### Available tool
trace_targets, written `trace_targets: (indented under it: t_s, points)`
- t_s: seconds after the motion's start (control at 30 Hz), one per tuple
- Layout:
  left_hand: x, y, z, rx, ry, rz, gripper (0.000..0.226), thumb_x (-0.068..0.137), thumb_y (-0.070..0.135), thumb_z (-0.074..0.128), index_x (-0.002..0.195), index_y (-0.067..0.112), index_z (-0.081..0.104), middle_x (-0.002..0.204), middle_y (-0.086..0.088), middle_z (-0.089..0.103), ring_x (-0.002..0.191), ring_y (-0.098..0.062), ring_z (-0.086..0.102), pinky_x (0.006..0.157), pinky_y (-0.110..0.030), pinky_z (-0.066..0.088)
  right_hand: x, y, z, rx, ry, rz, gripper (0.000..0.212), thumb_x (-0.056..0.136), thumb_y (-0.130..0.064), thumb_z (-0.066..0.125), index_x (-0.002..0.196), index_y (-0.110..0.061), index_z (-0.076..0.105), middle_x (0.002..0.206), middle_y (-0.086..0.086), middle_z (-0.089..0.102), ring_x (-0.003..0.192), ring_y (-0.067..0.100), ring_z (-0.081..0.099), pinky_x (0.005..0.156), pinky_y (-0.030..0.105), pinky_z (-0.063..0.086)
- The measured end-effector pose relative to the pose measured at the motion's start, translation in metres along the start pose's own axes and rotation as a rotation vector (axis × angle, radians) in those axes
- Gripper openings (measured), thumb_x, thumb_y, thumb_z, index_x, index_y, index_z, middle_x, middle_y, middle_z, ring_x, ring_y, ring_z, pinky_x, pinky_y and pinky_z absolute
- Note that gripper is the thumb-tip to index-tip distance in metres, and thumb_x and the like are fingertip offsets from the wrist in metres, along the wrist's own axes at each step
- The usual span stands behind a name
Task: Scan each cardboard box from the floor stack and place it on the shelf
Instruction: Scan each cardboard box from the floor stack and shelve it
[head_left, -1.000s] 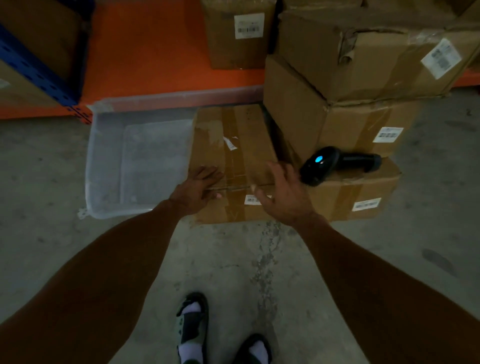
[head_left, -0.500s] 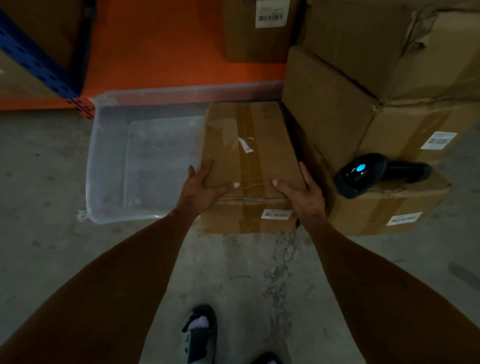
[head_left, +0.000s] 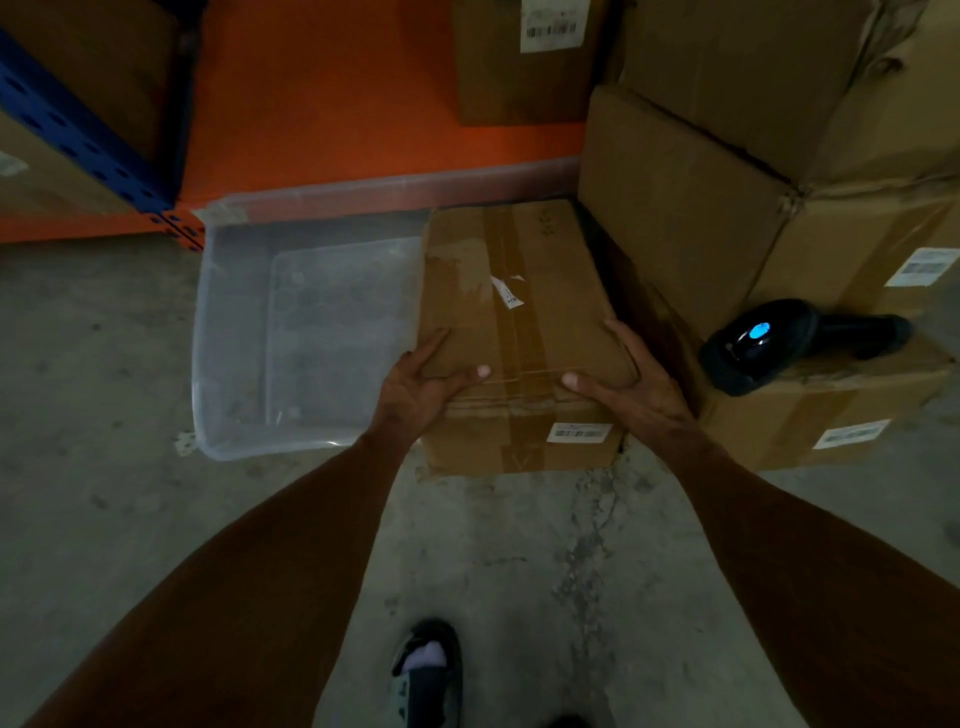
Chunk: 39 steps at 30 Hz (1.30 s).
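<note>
A taped cardboard box (head_left: 514, 291) with a white barcode label on its near face sits low at the concrete floor; I cannot tell whether it is lifted. My left hand (head_left: 415, 384) holds its near left corner, thumb on top and fingers along the side. My right hand (head_left: 636, 387) holds the near right corner the same way. A black handheld scanner (head_left: 763, 343) with a blue light lies on a low box (head_left: 810, 415) to the right. The orange shelf (head_left: 337, 104) lies beyond, with one labelled box (head_left: 519, 67) on it.
A clear plastic bin (head_left: 311, 338) stands on the floor directly left of the held box. Large stacked cartons (head_left: 701, 218) rise at the right. A blue rack upright (head_left: 78, 135) is at the far left. My sandalled foot (head_left: 426, 675) is below.
Both hands slid from the box's top front edge out to its near corners and took hold of it. The view moved closer and shifted left.
</note>
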<state>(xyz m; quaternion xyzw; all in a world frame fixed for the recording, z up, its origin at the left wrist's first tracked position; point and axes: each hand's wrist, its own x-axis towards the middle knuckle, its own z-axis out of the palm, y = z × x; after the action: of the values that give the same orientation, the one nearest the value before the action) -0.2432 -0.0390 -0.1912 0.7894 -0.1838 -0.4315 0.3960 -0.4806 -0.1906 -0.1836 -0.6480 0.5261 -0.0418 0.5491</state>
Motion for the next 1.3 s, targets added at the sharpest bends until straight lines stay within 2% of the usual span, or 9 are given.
trace_targets:
  t_s: [0.07, 0.23, 0.5, 0.67, 0.83, 0.97, 1.1, 1.23, 1.3]
  points:
    - [0.0, 0.001, 0.001, -0.008, 0.022, 0.007, 0.092, 0.057, 0.059, 0.087, 0.139, 0.048, 0.047, 0.146, 0.0, 0.046, 0.129, -0.022, 0.049, 0.108, -0.042, 0.044, 0.0, -0.003, -0.003, 0.0, -0.042, 0.019, 0.094, 0.052, -0.084, 0.082, 0.128, -0.081, 0.028, 0.137, -0.02, 0.038, 0.12, 0.012, 0.046, 0.08, 0.023, 0.043]
    - [0.003, 0.005, 0.002, -0.011, 0.056, 0.046, 0.093, 0.053, 0.059, 0.088, 0.137, 0.046, 0.049, 0.146, 0.002, 0.049, 0.128, -0.019, 0.051, 0.105, -0.031, 0.043, 0.0, -0.013, 0.001, 0.033, 0.021, 0.016, 0.092, 0.056, -0.074, 0.086, 0.133, -0.073, 0.035, 0.146, -0.013, 0.043, 0.127, 0.019, 0.048, 0.103, 0.042, 0.048]
    - [-0.051, 0.043, -0.046, 0.058, -0.004, 0.049, 0.1, 0.047, 0.065, 0.088, 0.137, 0.038, 0.054, 0.144, 0.005, 0.053, 0.125, -0.011, 0.053, 0.106, -0.029, 0.043, -0.058, -0.05, -0.002, 0.018, 0.018, -0.001, 0.091, 0.059, -0.075, 0.082, 0.137, -0.066, 0.036, 0.131, -0.015, 0.045, 0.114, 0.014, 0.053, 0.078, 0.022, 0.048]
    - [-0.123, 0.09, -0.082, 0.047, -0.027, 0.016, 0.099, 0.05, 0.064, 0.088, 0.138, 0.036, 0.053, 0.144, 0.005, 0.053, 0.119, -0.007, 0.053, 0.101, -0.024, 0.044, -0.121, -0.11, -0.025, -0.024, -0.001, -0.055, 0.09, 0.063, -0.073, 0.082, 0.141, -0.055, 0.042, 0.127, -0.02, 0.049, 0.107, 0.002, 0.055, 0.079, 0.015, 0.046]
    - [-0.185, 0.178, -0.122, 0.003, -0.015, 0.052, 0.095, 0.054, 0.059, 0.089, 0.139, 0.032, 0.054, 0.142, 0.006, 0.055, 0.105, 0.0, 0.056, 0.092, -0.016, 0.046, -0.177, -0.204, -0.063, -0.056, 0.058, -0.111, 0.088, 0.062, -0.073, 0.08, 0.14, -0.051, 0.048, 0.122, -0.022, 0.05, 0.102, 0.0, 0.053, 0.071, 0.009, 0.039]
    - [-0.233, 0.265, -0.157, -0.019, 0.006, 0.133, 0.097, 0.054, 0.056, 0.091, 0.139, 0.026, 0.055, 0.136, 0.007, 0.058, 0.078, 0.022, 0.055, 0.067, 0.001, 0.044, -0.228, -0.284, -0.104, 0.018, 0.123, -0.207, 0.082, 0.066, -0.067, 0.083, 0.138, -0.047, 0.05, 0.11, -0.038, 0.042, 0.093, -0.01, 0.05, 0.069, 0.008, 0.043]
    - [-0.289, 0.355, -0.19, 0.023, 0.047, 0.249, 0.105, 0.046, 0.067, 0.088, 0.138, 0.03, 0.055, 0.144, 0.006, 0.051, 0.111, -0.001, 0.052, 0.092, -0.02, 0.041, -0.284, -0.361, -0.149, 0.07, 0.197, -0.324, 0.075, 0.069, -0.058, 0.087, 0.135, -0.043, 0.055, 0.11, -0.036, 0.046, 0.091, -0.015, 0.055, 0.061, -0.002, 0.044]
    - [-0.34, 0.441, -0.219, 0.033, 0.101, 0.349, 0.11, 0.039, 0.075, 0.086, 0.137, 0.036, 0.054, 0.147, 0.005, 0.048, 0.124, -0.012, 0.049, 0.098, -0.028, 0.041, -0.34, -0.436, -0.197, -0.01, 0.285, -0.435, 0.089, 0.061, -0.074, 0.078, 0.141, -0.047, 0.051, 0.13, -0.012, 0.054, 0.116, 0.012, 0.054, 0.089, 0.022, 0.054]
    - [-0.367, 0.483, -0.231, 0.018, 0.125, 0.424, 0.111, 0.039, 0.075, 0.086, 0.137, 0.036, 0.053, 0.147, 0.006, 0.049, 0.122, -0.01, 0.05, 0.099, -0.028, 0.043, -0.368, -0.473, -0.222, -0.015, 0.329, -0.504, 0.088, 0.063, -0.074, 0.077, 0.142, -0.046, 0.051, 0.134, -0.008, 0.052, 0.117, 0.015, 0.052, 0.085, 0.02, 0.05]
